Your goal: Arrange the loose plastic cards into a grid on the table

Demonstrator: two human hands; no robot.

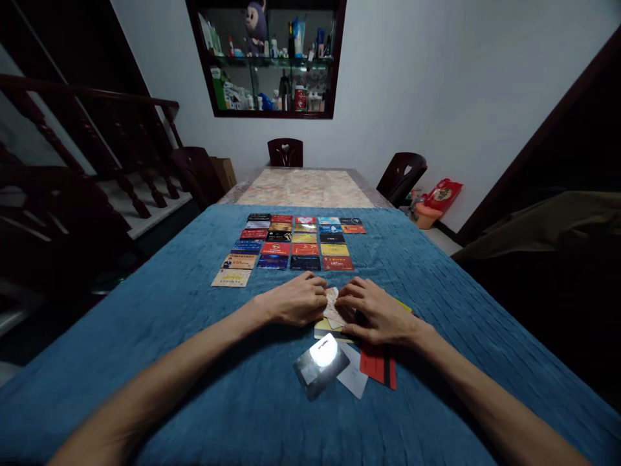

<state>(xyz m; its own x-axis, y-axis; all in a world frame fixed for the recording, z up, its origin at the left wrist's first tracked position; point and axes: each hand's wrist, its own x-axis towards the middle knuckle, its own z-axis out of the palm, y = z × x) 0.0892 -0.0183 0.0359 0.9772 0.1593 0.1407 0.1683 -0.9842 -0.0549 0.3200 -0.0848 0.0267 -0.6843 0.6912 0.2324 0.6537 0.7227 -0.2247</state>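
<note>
A dim room, a long table under a blue quilted cloth (pixel 184 304), dark chairs at the far end and a cluttered wall cabinet (pixel 266 58) above them. Right at the middle, a pale card (pixel 332 305) is pinched between both sets of fingertips: the left hand (pixel 294 301) closes thumb and fingers on its left edge, the right hand (pixel 376 314) grips the right edge, its other fingers spread over a loose pile of cards (pixel 334 333) beneath. Just below the fingers lies a glossy card (pixel 320 369) catching a bright glare, a pale grey card (pixel 354 378) beside it, a red card (pixel 378 366) under the right wrist. Beyond the fingertips, well apart, a neat grid of cards (pixel 291 246) sits in rows.
</note>
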